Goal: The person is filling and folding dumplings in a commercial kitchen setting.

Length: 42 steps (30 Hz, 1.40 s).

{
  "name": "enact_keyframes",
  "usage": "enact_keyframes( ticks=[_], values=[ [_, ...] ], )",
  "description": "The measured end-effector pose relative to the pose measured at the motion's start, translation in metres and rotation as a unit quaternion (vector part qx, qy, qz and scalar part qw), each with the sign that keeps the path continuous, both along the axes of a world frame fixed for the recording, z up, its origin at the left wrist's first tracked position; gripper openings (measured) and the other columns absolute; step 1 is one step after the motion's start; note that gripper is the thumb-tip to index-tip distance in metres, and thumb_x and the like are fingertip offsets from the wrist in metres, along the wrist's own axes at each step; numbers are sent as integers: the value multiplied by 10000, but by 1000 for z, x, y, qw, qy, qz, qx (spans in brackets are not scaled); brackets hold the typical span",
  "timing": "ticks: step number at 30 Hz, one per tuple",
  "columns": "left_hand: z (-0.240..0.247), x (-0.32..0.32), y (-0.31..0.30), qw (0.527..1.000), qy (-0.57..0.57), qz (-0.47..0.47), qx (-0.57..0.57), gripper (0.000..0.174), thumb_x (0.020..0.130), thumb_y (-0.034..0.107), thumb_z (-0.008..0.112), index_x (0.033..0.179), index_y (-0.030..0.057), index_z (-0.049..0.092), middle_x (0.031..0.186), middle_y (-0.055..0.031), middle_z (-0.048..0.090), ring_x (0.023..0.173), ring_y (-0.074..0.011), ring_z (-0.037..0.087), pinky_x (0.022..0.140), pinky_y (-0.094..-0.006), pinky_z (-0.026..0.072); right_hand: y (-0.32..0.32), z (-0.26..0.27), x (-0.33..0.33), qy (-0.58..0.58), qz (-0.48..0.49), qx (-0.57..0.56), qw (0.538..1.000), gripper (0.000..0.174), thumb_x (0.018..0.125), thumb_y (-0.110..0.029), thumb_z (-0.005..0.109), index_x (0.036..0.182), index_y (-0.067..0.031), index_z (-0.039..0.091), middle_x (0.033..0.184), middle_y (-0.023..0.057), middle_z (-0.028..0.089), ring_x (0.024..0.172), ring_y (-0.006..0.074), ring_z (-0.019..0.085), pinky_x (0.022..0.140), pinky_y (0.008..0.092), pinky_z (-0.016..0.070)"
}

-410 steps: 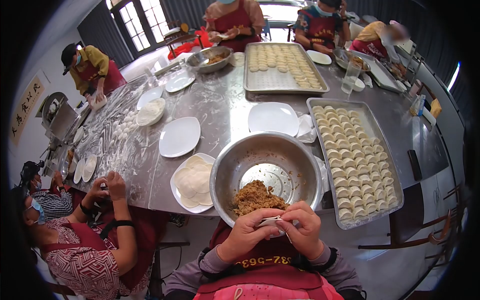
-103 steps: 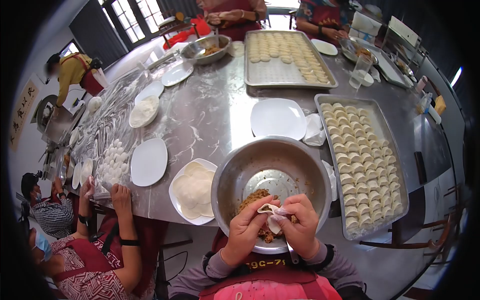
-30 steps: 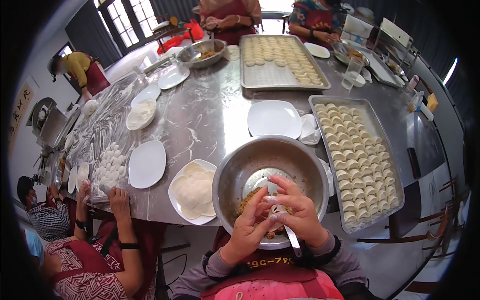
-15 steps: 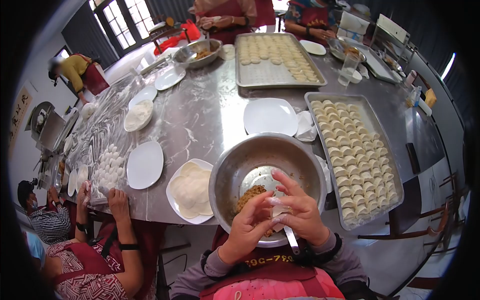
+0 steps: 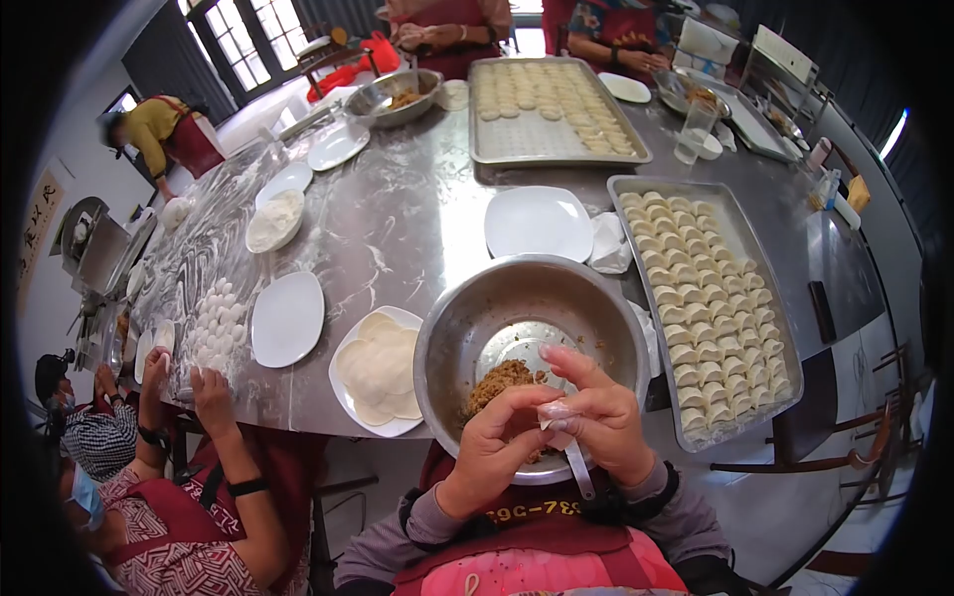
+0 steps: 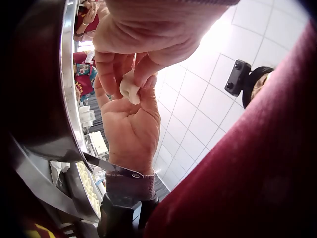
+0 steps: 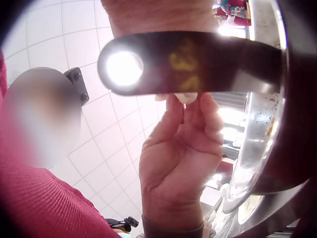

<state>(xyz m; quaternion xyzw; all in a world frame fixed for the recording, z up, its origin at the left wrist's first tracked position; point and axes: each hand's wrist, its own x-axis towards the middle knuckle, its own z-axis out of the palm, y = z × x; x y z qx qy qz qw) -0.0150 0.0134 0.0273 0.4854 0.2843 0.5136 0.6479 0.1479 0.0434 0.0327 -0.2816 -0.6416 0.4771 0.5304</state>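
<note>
Folded dough (image 6: 130, 89) was pinched by the left hand (image 5: 492, 437) and right hand (image 5: 608, 429) above the steel bowl (image 5: 601, 308) at the near edge of the worktop (image 5: 397, 253), presumably so anything dropped would land on the filling (image 5: 502, 380), with wrappers (image 5: 376, 372) set on a plate (image 5: 405, 320) alongside, seemingly for easy reach.

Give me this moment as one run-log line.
left hand: pinching dough piece; right hand: pinching dough piece; metal bowl: brown filling inside; wrappers: on plate
</note>
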Motion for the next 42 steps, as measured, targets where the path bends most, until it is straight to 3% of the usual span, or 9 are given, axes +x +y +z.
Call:
enact_keyframes(
  ticks=[7, 10, 17, 23, 25, 29, 32, 34, 42],
  values=[
    [-4, 1, 0, 995, -63, 3, -74, 332, 883, -72, 525, 1195, 21, 459, 1171, -86, 545, 1044, -144, 565, 866, -269, 493, 1, 2, -2, -109, -31, 82, 990, 206, 755, -51, 704, 959, -67, 720, 1279, 157, 556, 1224, 299, 485, 1019, 392, 370],
    [-13, 1, 1, 986, -107, -11, -125, 310, 862, -83, 555, 1130, 41, 461, 1202, -112, 534, 1130, -178, 528, 944, -296, 459, -7, 2, -10, 4, -50, -66, 997, 199, 759, -37, 697, 957, -54, 718, 1267, 162, 564, 1194, 281, 513, 995, 371, 402],
    [-16, 4, 1, 979, -134, -13, -153, 410, 817, -106, 586, 1142, 66, 405, 1192, -104, 517, 1105, -173, 529, 930, -295, 465, -1, -26, -7, -58, -46, 44, 996, 293, 773, 0, 675, 1065, -28, 680, 1269, 195, 550, 1175, 278, 535, 971, 343, 426],
    [-11, 3, 1, 977, -153, -32, -145, 444, 826, -117, 556, 1175, 63, 350, 1205, -98, 490, 1103, -170, 529, 887, -264, 470, -12, -14, -12, 80, -77, -126, 986, 249, 772, 36, 656, 1016, -7, 681, 1196, 191, 598, 1146, 271, 553, 966, 352, 431],
    [-12, 5, -1, 973, -172, -45, -146, 490, 823, -115, 558, 1220, 62, 332, 1223, -98, 483, 1129, -180, 521, 909, -270, 458, -10, -22, -9, 53, -69, -72, 994, 256, 771, 33, 659, 1025, 5, 674, 1231, 193, 574, 1157, 277, 547, 968, 349, 432],
    [-1, 8, -1, 963, -200, -44, -177, 560, 835, 22, 628, 1306, 81, 329, 1259, -96, 468, 1189, -193, 473, 1005, -344, 400, -1, -29, -3, -53, -87, 95, 990, 312, 764, 21, 669, 1076, 16, 652, 1284, 190, 535, 1165, 281, 540, 970, 346, 430],
    [-7, 7, -1, 956, -216, -54, -189, 572, 871, 160, 641, 1331, 81, 312, 1279, -98, 455, 1203, -199, 462, 1023, -361, 383, -9, -16, -9, 16, -90, -50, 995, 341, 759, 3, 679, 1098, 15, 639, 1273, 192, 543, 1159, 291, 543, 965, 357, 430],
    [-5, 10, -2, 953, -236, -42, -183, 574, 880, 245, 643, 1323, 77, 318, 1281, -98, 452, 1200, -199, 465, 1021, -362, 384, -12, -18, -7, -2, -104, -38, 994, 330, 788, -28, 659, 1115, 9, 629, 1270, 197, 544, 1164, 312, 538, 982, 367, 411],
    [-9, 14, -6, 948, -252, -75, -181, 549, 909, 288, 594, 1318, 70, 301, 1328, -101, 397, 1258, -219, 408, 1076, -411, 327, -9, -26, -8, -44, -145, 78, 985, 203, 859, -22, 583, 1048, 8, 651, 1191, 200, 595, 1167, 314, 535, 1000, 386, 393]
  ],
)
